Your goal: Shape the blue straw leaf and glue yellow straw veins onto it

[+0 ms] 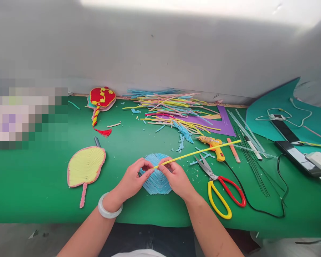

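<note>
A long yellow pipe cleaner [200, 151] is pinched near its left end between both hands and slants up to the right. My left hand [133, 178] grips the tip between thumb and finger. Just beside it, my right hand [178, 176] closes on the same stem. Beneath them lies a blue, roughly eight-sided panel [157, 184] of strips laid in a chevron, partly covered by the hands. To the left rests a yellow leaf-shaped fan [87, 166] with a pink edge and handle. Scissors [216, 180] with one red and one yellow handle lie spread to the right.
A yellow glue gun [214, 144] trails a black cord. Loose coloured pipe cleaners [173, 105] are heaped at the back on a purple sheet [226, 121]. A red fan [103, 98] with a tassel lies back left. Thin green wires [253, 162] and a power strip [296, 157] sit right.
</note>
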Motion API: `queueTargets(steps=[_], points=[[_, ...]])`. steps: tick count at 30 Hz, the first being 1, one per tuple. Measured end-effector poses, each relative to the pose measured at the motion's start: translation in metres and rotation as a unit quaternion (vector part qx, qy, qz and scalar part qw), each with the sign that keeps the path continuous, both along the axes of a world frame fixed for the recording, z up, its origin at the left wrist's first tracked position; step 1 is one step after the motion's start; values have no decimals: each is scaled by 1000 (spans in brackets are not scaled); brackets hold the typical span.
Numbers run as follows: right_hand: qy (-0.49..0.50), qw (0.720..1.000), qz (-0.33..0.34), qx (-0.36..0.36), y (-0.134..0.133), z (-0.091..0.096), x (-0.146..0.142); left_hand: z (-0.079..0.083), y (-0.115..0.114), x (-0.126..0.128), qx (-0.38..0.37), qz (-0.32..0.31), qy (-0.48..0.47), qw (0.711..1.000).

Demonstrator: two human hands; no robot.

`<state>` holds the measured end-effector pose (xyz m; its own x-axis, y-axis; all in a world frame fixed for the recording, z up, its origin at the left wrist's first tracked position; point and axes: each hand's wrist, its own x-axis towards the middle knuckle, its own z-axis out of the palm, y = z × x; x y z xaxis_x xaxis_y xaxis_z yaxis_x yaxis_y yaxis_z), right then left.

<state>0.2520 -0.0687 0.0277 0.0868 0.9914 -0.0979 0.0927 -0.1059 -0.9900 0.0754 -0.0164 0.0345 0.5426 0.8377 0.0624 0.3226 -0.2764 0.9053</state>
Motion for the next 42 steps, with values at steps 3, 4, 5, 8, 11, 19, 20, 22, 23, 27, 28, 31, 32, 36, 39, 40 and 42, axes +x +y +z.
queueTargets(steps=[3,4,5,8,11,19,20,22,23,27,28,31,32,36,39,40,42], points=[[-2,1000,10,-5,0,0,0,0,0,0,-3,-1,-1,1000],[-2,1000,13,-7,0,0,0,0,0,-1,-5,-3,-1,1000],[-3,1000,15,-10,0,1,0,-1,-1,-1,-6,-4,0,1000],[-7,1000,16,-11,-1,3,-1,-1,-1,0,-5,-12,1,1000],[-7,1000,19,-7,-1,3,0,-2,-1,0,-4,-20,3,1000],[-14,1000,21,-1,0,3,-1,-3,-1,0,-11,-33,22,999],[-19,1000,23,2,0,4,-1,-3,-1,0,-10,-31,21,999],[-28,999,20,10,-1,6,-1,-2,-1,1,-4,-25,19,1000],[-31,999,18,13,-1,6,-1,-1,-2,1,0,-22,19,1000],[-32,999,15,24,-1,8,-2,2,-2,2,16,-21,13,1000],[-31,999,17,25,-1,8,-2,3,-2,2,18,-20,11,1000],[-27,999,25,25,-2,9,-2,2,-1,1,15,-6,1,1000],[-25,999,27,24,-2,10,-1,1,-1,0,11,-1,-2,1000],[-22,999,25,19,-2,12,-1,-2,1,-1,-1,1,-8,1000],[-13,1000,17,15,-2,10,-1,-2,1,-1,-7,5,-5,1000],[-10,1000,13,15,-1,8,-2,-2,1,-1,-10,6,-3,1000],[-5,1000,0,13,-1,4,-2,0,0,-1,-14,7,-3,1000]])
